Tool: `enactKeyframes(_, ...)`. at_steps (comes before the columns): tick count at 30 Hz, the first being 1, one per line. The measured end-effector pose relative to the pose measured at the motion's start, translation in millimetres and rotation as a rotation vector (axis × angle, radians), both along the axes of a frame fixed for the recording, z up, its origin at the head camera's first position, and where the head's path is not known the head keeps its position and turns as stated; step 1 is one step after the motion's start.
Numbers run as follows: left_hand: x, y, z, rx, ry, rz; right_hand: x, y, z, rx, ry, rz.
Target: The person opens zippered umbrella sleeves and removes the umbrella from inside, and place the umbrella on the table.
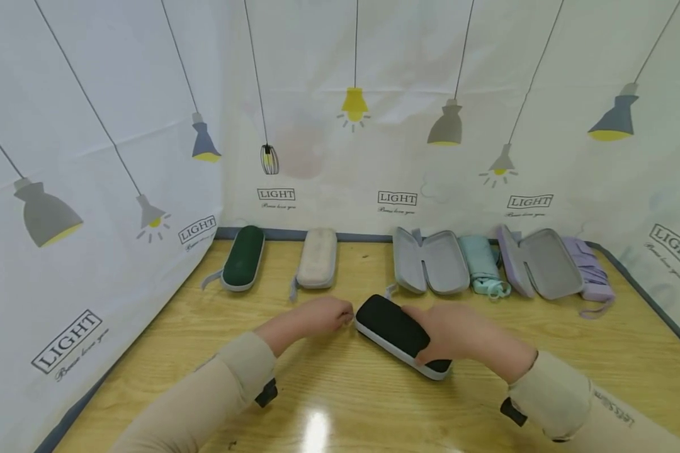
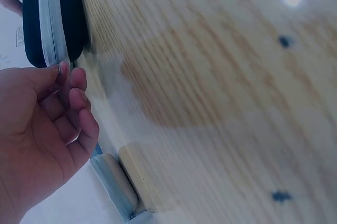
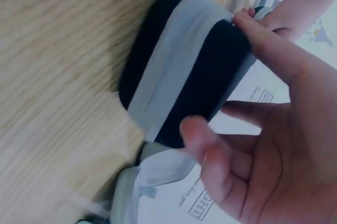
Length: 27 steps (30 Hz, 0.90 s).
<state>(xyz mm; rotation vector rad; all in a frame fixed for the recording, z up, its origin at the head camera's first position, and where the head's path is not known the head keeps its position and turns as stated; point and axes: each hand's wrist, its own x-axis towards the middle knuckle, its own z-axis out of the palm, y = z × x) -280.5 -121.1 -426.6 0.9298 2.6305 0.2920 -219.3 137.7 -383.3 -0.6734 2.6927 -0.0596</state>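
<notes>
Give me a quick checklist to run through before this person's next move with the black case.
1. Black case closed: ok, no gap shows between its halves.
2. Right fingers gripping the case: ok.
3. Left fingers pinching the small pull: ok, at the case's end.
4. Zip fastened all the way: cannot tell, fingers cover that end.
5. Grey-lined cases behind closed: not ok, both stand open.

the wooden table (image 1: 175, 333) bears cases (image 1: 244, 258) and bundles (image 1: 480, 258).
</notes>
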Motion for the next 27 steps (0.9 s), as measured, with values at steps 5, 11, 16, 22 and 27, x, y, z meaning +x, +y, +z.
enactKeyframes(5, 1.4, -0.8, -0.2, 0.0, 0.013, -0.009, 7.2, -11.8, -3.3, 0.048, 0.042, -0.009)
enactKeyframes(11, 2.9, 1.0, 2.2, -0.025, 0.023, 0.084, 15.0, -29.2, -6.9, 0.07, 0.141, -0.015)
enactKeyframes(16, 3.7, 3.3, 1.4, -0.051, 0.096, 0.185, 16.8, -31.7, -10.5, 0.088, 0.224, 0.018)
enactKeyframes(22, 6.4, 3.9, -0.7, -0.085, 0.186, 0.204, 15.4, -19.2, -7.4, 0.012, 0.141, 0.099)
enactKeyframes(27, 8.8, 3.8, 2.1, -0.092, 0.218, 0.206, 9.4, -6.4, 2.4, -0.055, 0.102, 0.269)
